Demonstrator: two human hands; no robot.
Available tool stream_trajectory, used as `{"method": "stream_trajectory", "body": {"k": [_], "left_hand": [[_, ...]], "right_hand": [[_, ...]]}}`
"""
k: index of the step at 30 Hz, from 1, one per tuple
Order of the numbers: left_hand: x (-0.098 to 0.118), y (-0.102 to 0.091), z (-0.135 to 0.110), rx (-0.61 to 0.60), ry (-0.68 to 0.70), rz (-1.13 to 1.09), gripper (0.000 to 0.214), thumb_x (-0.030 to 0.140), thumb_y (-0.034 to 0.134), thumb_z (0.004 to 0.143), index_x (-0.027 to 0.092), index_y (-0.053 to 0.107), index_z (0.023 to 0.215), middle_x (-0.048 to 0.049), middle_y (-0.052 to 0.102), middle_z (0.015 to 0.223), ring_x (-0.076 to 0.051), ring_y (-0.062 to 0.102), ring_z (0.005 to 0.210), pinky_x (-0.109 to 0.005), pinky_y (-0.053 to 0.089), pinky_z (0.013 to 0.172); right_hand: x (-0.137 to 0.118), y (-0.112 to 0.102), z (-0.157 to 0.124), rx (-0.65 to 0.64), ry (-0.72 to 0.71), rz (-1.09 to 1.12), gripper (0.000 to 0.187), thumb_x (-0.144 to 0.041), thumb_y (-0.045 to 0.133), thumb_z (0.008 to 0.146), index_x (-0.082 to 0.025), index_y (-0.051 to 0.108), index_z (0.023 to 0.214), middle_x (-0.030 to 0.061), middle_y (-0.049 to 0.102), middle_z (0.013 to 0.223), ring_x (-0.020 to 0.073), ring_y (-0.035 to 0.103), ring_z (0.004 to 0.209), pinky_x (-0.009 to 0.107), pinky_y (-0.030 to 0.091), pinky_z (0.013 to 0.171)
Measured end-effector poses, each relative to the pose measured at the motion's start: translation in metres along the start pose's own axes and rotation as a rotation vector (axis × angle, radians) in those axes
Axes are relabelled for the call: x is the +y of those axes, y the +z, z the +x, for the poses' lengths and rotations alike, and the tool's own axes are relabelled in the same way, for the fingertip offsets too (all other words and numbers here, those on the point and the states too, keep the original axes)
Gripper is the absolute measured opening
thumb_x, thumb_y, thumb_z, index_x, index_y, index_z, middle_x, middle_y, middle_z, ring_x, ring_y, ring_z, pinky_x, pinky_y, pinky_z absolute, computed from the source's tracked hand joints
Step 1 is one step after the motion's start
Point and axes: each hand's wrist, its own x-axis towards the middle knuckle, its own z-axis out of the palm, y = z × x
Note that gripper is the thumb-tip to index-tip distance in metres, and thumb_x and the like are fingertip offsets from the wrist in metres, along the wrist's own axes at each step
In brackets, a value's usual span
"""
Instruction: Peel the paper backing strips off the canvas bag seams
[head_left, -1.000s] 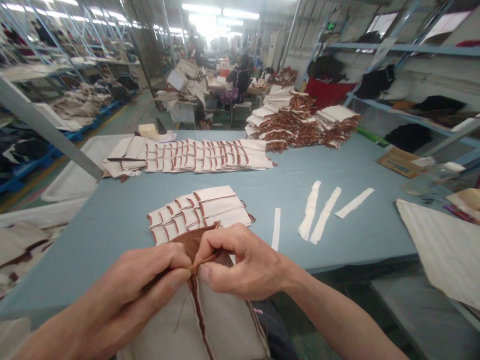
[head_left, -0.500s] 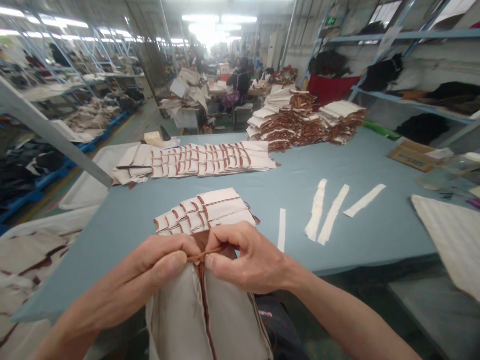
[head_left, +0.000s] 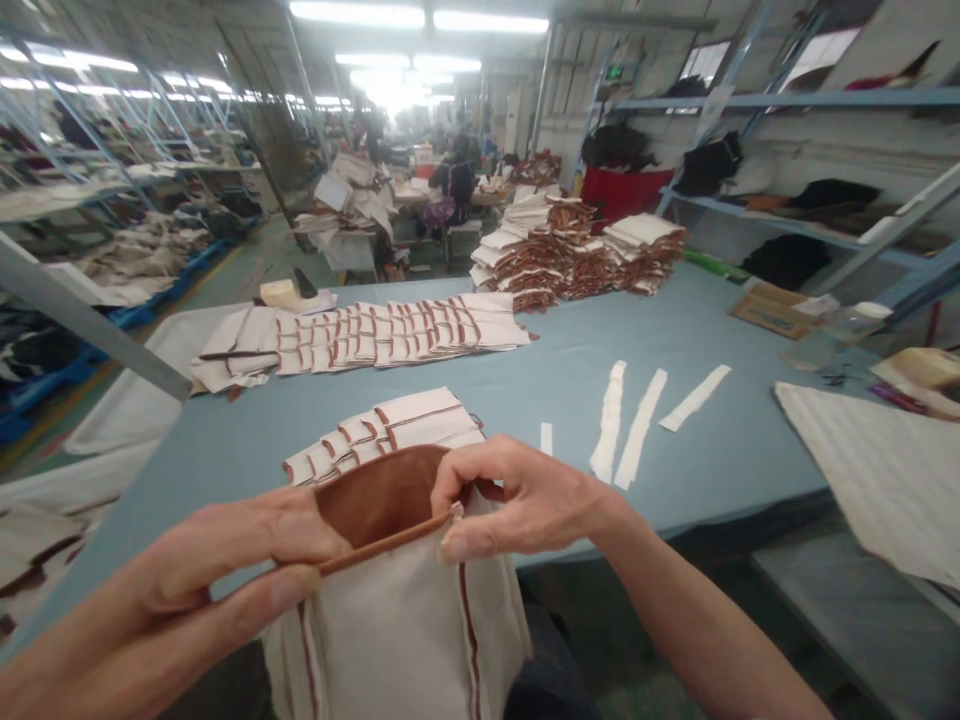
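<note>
Held over the front edge of the table is a cream fabric bag (head_left: 390,630) with brown seams and a brown inside, its mouth pulled open. My left hand (head_left: 247,550) pinches the brown-edged rim at the left, thumb outside and fingers inside. Farther right on the same rim, my right hand (head_left: 517,495) grips the edge beside a vertical seam, with its fingertips partly hidden. Just behind the bag lies a short overlapping row of cream pieces with brown edges (head_left: 427,410).
A longer overlapping row of cream pieces (head_left: 375,335) lies across the blue table (head_left: 555,385). Tall stacks (head_left: 577,250) stand at the back. Several white strips (head_left: 641,428) and a cardboard piece (head_left: 780,308) lie to the right. A person (head_left: 454,185) sits in the distance.
The bag's mouth has gone from gathered at a seam to spread wide, showing the brown inside. My hands have moved apart along the rim. The camera view has shifted slightly to the right.
</note>
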Motion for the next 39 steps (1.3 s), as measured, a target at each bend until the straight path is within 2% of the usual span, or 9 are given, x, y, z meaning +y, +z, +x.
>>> {"method": "stream_trajectory", "body": {"k": [2, 4, 11, 18, 23, 26, 30, 35, 39], "left_hand": [[-0.002, 0.002, 0.001, -0.043, -0.063, -0.095, 0.036, 0.047, 0.06, 0.11, 0.027, 0.086, 0.095, 0.0039, 0.087, 0.094, -0.015, 0.079, 0.087, -0.014, 0.059, 0.086], [-0.004, 0.004, 0.004, -0.013, -0.112, -0.125, 0.035, 0.045, 0.058, 0.109, 0.024, 0.083, 0.094, 0.0051, 0.085, 0.093, -0.014, 0.078, 0.087, -0.013, 0.058, 0.084], [-0.019, 0.007, 0.007, -0.136, -0.116, -0.176, 0.023, 0.038, 0.065, 0.102, 0.024, 0.083, 0.096, 0.005, 0.086, 0.095, -0.016, 0.081, 0.088, -0.013, 0.06, 0.082], [0.001, 0.028, 0.008, -0.116, -0.131, -0.257, 0.021, 0.036, 0.069, 0.096, 0.026, 0.083, 0.108, -0.0029, 0.09, 0.113, -0.023, 0.083, 0.104, -0.024, 0.063, 0.09], [0.016, 0.034, 0.017, -0.072, -0.093, -0.283, 0.021, 0.028, 0.062, 0.097, 0.025, 0.081, 0.089, 0.0042, 0.085, 0.083, -0.016, 0.079, 0.077, -0.02, 0.058, 0.074], [0.018, 0.035, 0.018, -0.03, -0.052, -0.268, 0.024, 0.025, 0.061, 0.099, 0.024, 0.081, 0.086, 0.0061, 0.082, 0.076, -0.012, 0.076, 0.067, -0.018, 0.055, 0.07], [0.016, 0.035, 0.018, 0.025, -0.024, -0.253, 0.027, 0.024, 0.059, 0.1, 0.023, 0.079, 0.081, 0.0073, 0.077, 0.07, -0.01, 0.072, 0.062, -0.016, 0.051, 0.066], [0.016, 0.036, 0.022, -0.034, -0.068, -0.299, 0.032, 0.026, 0.056, 0.1, 0.022, 0.073, 0.073, 0.008, 0.067, 0.064, -0.009, 0.064, 0.059, -0.015, 0.049, 0.062], [0.022, 0.036, 0.021, -0.035, -0.111, -0.349, 0.033, 0.029, 0.058, 0.104, 0.023, 0.077, 0.078, 0.0088, 0.069, 0.067, -0.009, 0.063, 0.06, -0.015, 0.046, 0.061]], "right_hand": [[0.003, 0.002, -0.001, 0.0, 0.014, -0.021, 0.045, -0.053, 0.096, 0.082, -0.015, 0.072, 0.087, -0.0037, 0.065, 0.076, 0.0106, 0.053, 0.069, 0.022, 0.041, 0.063], [0.006, 0.003, 0.0, 0.02, 0.004, -0.095, 0.049, -0.056, 0.098, 0.08, -0.015, 0.073, 0.088, -0.0032, 0.066, 0.078, 0.0109, 0.054, 0.071, 0.022, 0.041, 0.065], [0.005, 0.01, 0.009, -0.018, -0.004, -0.1, 0.029, -0.041, 0.086, 0.094, -0.016, 0.072, 0.089, -0.0001, 0.072, 0.083, 0.0118, 0.06, 0.074, 0.023, 0.049, 0.071], [-0.002, 0.027, 0.026, -0.078, -0.151, -0.045, 0.027, -0.034, 0.087, 0.095, -0.017, 0.068, 0.089, -0.0042, 0.066, 0.08, 0.0096, 0.055, 0.071, 0.021, 0.046, 0.069], [-0.002, 0.032, 0.028, -0.058, -0.158, -0.025, 0.029, -0.032, 0.086, 0.095, -0.019, 0.062, 0.086, -0.0061, 0.06, 0.078, 0.0097, 0.05, 0.07, 0.022, 0.042, 0.067], [-0.003, 0.034, 0.025, -0.051, -0.131, 0.003, 0.03, -0.032, 0.086, 0.094, -0.02, 0.06, 0.087, -0.007, 0.058, 0.077, 0.0095, 0.048, 0.069, 0.022, 0.04, 0.064], [-0.004, 0.035, 0.022, -0.052, -0.06, 0.024, 0.027, -0.035, 0.082, 0.095, -0.018, 0.062, 0.09, -0.0054, 0.059, 0.079, 0.0094, 0.049, 0.068, 0.023, 0.04, 0.062], [-0.007, 0.042, 0.021, 0.002, 0.005, 0.031, 0.019, -0.03, 0.077, 0.088, -0.02, 0.061, 0.087, -0.0064, 0.056, 0.077, 0.0095, 0.046, 0.066, 0.023, 0.04, 0.061], [-0.009, 0.046, 0.021, 0.067, 0.054, -0.01, 0.01, -0.023, 0.07, 0.082, -0.02, 0.061, 0.082, -0.0059, 0.057, 0.076, 0.0102, 0.047, 0.068, 0.024, 0.039, 0.062]]}}
